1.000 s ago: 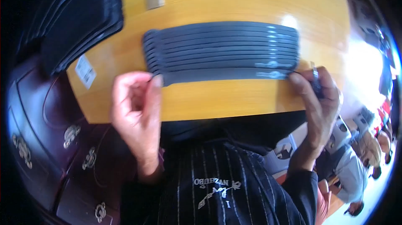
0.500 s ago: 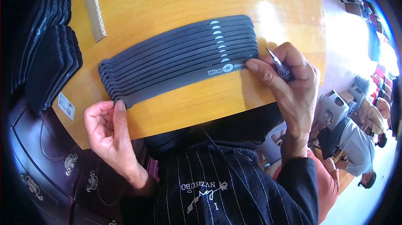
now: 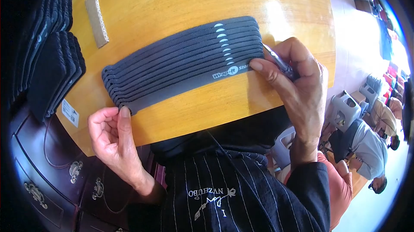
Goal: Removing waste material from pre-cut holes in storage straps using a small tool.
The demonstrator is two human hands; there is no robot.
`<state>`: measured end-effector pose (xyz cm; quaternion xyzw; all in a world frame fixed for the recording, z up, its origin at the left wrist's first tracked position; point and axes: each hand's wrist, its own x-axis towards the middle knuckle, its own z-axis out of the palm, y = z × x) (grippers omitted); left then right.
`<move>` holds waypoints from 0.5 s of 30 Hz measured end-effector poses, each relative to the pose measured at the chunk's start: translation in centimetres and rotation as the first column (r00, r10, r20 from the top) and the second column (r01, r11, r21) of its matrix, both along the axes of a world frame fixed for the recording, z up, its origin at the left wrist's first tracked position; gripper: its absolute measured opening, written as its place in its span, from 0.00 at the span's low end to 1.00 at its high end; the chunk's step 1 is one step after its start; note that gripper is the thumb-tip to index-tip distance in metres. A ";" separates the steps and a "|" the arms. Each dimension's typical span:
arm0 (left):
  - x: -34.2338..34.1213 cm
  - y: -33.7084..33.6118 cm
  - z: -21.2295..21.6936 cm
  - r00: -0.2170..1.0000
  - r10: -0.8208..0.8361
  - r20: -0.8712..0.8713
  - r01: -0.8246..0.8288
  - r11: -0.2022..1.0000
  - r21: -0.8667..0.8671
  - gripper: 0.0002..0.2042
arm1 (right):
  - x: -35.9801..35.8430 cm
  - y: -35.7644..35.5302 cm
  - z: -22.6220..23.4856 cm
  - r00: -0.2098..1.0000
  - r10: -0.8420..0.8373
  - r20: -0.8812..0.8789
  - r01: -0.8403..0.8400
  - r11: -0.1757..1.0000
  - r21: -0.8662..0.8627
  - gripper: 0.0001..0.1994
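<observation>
A row of dark grey fabric straps (image 3: 185,57) lies overlapped like a fan across the table, with pale half-round marks near the right ends. White print shows on the nearest strap (image 3: 172,90). My left hand (image 3: 114,132) pinches that strap's looped left end between thumb and forefinger. At its right end, my right hand (image 3: 297,76) has the thumb on the strap's edge. The same hand's curled fingers grip a slim pointed metal tool (image 3: 281,63); its exact kind I cannot make out. The tool's tip lies beside the straps' right ends.
Stacks of black straps (image 3: 58,70) stand at the table's left edge, near a white label (image 3: 70,113). A cardboard strip (image 3: 97,20) lies at the far left. Dark drawers (image 3: 47,163) are below left. Stools (image 3: 345,110) and seated people (image 3: 366,150) are off to the right.
The pointed tool's tip has swung left and down, closer to the straps' right ends. My right hand has shifted slightly left; my left hand keeps its pinch.
</observation>
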<state>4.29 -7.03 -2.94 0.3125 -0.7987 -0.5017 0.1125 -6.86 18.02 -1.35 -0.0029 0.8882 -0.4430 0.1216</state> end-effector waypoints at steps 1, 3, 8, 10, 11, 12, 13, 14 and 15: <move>0.0 0.0 0.0 1.000 0.000 -0.001 0.000 1.000 -0.001 0.09 | -0.1 -0.1 0.1 1.000 -0.015 0.025 0.015 1.000 -0.016 0.11; -0.2 -0.1 0.2 1.000 -0.002 0.007 0.002 1.000 0.012 0.10 | -0.8 0.1 0.1 0.999 0.020 0.027 -0.021 0.999 0.035 0.12; -0.8 -0.8 1.6 0.993 -0.018 0.113 0.005 0.993 0.120 0.10 | -2.6 0.6 0.1 0.980 0.174 0.094 -0.184 0.976 0.117 0.14; -1.0 -0.8 2.2 0.983 -0.021 0.184 -0.020 0.975 0.221 0.09 | -2.7 0.6 0.8 0.979 0.148 0.143 -0.156 0.986 0.052 0.14; -1.0 -1.2 2.1 0.972 -0.039 0.230 -0.023 0.965 0.260 0.09 | -2.7 0.5 0.5 0.973 0.118 0.199 -0.119 0.993 -0.008 0.13; -1.0 -1.3 2.2 0.964 -0.056 0.259 -0.018 0.961 0.275 0.08 | -2.5 0.7 -0.3 0.981 0.129 0.142 -0.132 0.991 0.006 0.13; -1.3 -1.3 2.5 0.956 -0.076 0.284 -0.012 0.955 0.295 0.08 | -2.7 0.7 0.1 0.976 0.136 0.168 -0.141 0.990 0.019 0.13; -1.4 -1.3 2.6 0.952 -0.073 0.297 -0.021 0.953 0.304 0.08 | -2.8 0.7 0.2 0.974 0.124 0.192 -0.132 0.991 0.028 0.13; -1.5 -1.3 2.5 0.949 -0.074 0.306 -0.028 0.948 0.317 0.07 | -2.8 0.7 0.4 0.971 0.110 0.213 -0.121 0.992 0.041 0.13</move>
